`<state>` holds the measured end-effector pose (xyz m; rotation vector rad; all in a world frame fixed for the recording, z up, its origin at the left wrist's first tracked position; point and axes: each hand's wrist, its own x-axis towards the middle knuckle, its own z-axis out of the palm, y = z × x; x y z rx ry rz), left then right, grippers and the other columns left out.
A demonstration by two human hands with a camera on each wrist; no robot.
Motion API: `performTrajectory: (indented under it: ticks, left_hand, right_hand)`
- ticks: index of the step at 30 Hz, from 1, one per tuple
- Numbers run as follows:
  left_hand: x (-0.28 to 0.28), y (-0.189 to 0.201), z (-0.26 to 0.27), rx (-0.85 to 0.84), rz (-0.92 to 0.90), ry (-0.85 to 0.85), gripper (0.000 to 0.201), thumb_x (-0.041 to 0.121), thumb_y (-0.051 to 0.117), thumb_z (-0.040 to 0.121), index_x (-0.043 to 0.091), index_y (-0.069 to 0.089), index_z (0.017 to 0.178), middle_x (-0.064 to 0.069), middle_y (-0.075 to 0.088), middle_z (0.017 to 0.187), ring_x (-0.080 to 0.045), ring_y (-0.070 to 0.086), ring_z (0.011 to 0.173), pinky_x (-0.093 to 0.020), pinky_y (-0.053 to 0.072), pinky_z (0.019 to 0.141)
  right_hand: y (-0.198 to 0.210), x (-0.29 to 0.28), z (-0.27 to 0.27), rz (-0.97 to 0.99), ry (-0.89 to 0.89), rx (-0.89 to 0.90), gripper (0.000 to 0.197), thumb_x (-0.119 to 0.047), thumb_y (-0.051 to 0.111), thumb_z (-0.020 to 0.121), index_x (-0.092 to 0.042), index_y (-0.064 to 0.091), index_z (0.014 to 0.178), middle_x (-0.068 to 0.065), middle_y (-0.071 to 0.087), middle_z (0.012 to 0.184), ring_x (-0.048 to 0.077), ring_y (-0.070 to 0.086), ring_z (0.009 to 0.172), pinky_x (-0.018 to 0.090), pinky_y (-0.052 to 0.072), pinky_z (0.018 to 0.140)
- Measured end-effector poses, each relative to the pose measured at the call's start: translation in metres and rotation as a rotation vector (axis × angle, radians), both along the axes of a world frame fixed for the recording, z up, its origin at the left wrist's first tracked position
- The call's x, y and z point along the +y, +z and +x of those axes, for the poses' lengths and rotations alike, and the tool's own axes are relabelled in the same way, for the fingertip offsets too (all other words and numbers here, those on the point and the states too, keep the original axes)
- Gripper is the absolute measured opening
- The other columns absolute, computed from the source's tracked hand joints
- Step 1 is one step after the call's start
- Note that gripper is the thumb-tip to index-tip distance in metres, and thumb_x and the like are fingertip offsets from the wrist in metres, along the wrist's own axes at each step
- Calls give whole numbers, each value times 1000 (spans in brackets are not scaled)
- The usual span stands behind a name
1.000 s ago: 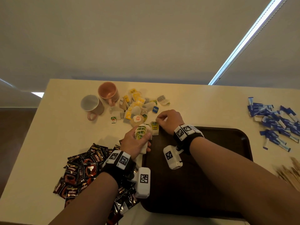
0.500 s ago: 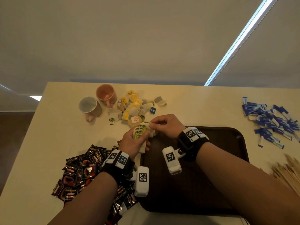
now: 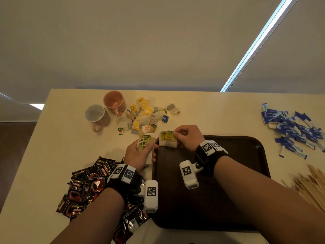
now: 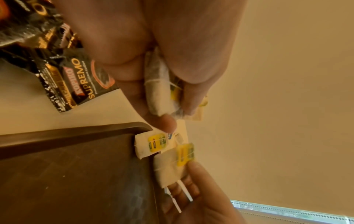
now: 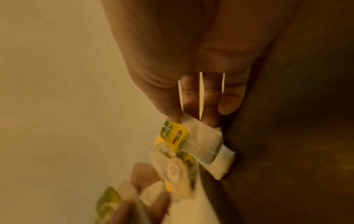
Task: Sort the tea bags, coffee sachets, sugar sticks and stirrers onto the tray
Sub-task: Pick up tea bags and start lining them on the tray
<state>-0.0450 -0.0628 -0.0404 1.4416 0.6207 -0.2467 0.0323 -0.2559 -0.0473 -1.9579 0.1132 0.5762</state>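
Observation:
My left hand (image 3: 140, 152) grips a stack of white tea bags with green-yellow tags (image 3: 144, 143) just left of the dark brown tray (image 3: 246, 173). My right hand (image 3: 184, 136) pinches two tea bags with yellow tags (image 3: 168, 140) over the tray's far left corner. In the left wrist view the held stack (image 4: 161, 91) sits between thumb and fingers, and the right hand's two bags (image 4: 168, 157) hang at the tray corner (image 4: 76, 166). The right wrist view shows those bags (image 5: 201, 142) pinched at the fingertips. More tea bags (image 3: 146, 117) lie heaped beyond my hands.
Two mugs, one pink (image 3: 114, 101) and one pale (image 3: 96, 115), stand at the far left. Black coffee sachets (image 3: 88, 185) are piled near left. Blue sugar sticks (image 3: 295, 127) lie at the right, wooden stirrers (image 3: 309, 187) at the near right edge.
My right hand took tea bags from the left hand's stack and drew them right, over the tray's corner. The left hand stayed in place with the remaining stack.

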Motion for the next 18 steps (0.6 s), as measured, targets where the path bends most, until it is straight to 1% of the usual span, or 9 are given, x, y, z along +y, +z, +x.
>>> performTrajectory:
  ticks: [2, 5, 8, 11, 13, 15, 16, 18]
  left_hand:
    - [1, -1, 0, 1, 2, 1, 15, 20, 65, 95, 10, 66, 106, -11, 76, 91, -19, 64, 64, -34, 55, 59]
    - [1, -3, 0, 3, 12, -9, 12, 18, 64, 95, 10, 65, 104, -11, 76, 91, -18, 64, 62, -33, 55, 57]
    - [0, -5, 0, 2, 19, -23, 8, 17, 64, 95, 11, 65, 101, -11, 76, 89, -16, 63, 60, -31, 55, 54]
    - [-1, -6, -1, -7, 25, -28, 7, 17, 64, 95, 11, 66, 98, -9, 77, 86, -14, 62, 57, -30, 55, 52]
    - [-2, -5, -1, -9, 23, -19, 5, 16, 64, 95, 11, 66, 97, -8, 76, 83, -13, 62, 56, -28, 55, 50]
    - [-3, -6, 0, -6, 16, -13, 6, 15, 64, 95, 9, 66, 97, -7, 76, 83, -12, 61, 55, -27, 54, 49]
    - [-3, -6, 0, -3, 15, -11, 6, 14, 64, 95, 9, 66, 97, -8, 76, 83, -13, 61, 55, -28, 54, 49]
    - [-2, -8, 0, 6, 16, -11, 7, 15, 65, 95, 9, 66, 97, -9, 76, 85, -14, 61, 56, -29, 54, 50]
  right_hand:
    - [-11, 1, -3, -105, 82, 27, 12, -23, 67, 92, -16, 72, 100, 1, 72, 86, 11, 66, 71, 21, 52, 62]
    - [-20, 11, -8, -152, 142, 63, 13, -24, 67, 91, -17, 73, 100, 1, 72, 89, 10, 64, 76, 21, 51, 67]
    - [-25, 23, -9, -164, 100, 55, 13, -24, 68, 91, -18, 74, 99, 2, 72, 88, 10, 62, 77, 21, 50, 69]
    - [-27, 32, -4, -214, 46, 20, 13, -25, 68, 90, -17, 76, 97, 0, 68, 81, 9, 57, 72, 23, 45, 69]
    - [-27, 34, -1, -243, 7, 6, 13, -24, 68, 90, -16, 76, 97, 0, 70, 83, 13, 63, 77, 25, 50, 73]
    - [-27, 34, 2, -254, -23, 4, 12, -21, 69, 90, -14, 76, 97, 5, 73, 87, 18, 68, 83, 32, 56, 82]
    - [-27, 34, 3, -261, -31, 1, 12, -20, 69, 89, -13, 75, 96, 6, 74, 88, 20, 69, 84, 35, 57, 84]
    - [-29, 33, 4, -282, -46, -5, 9, -21, 70, 89, -13, 74, 92, 6, 73, 85, 21, 70, 83, 38, 58, 84]
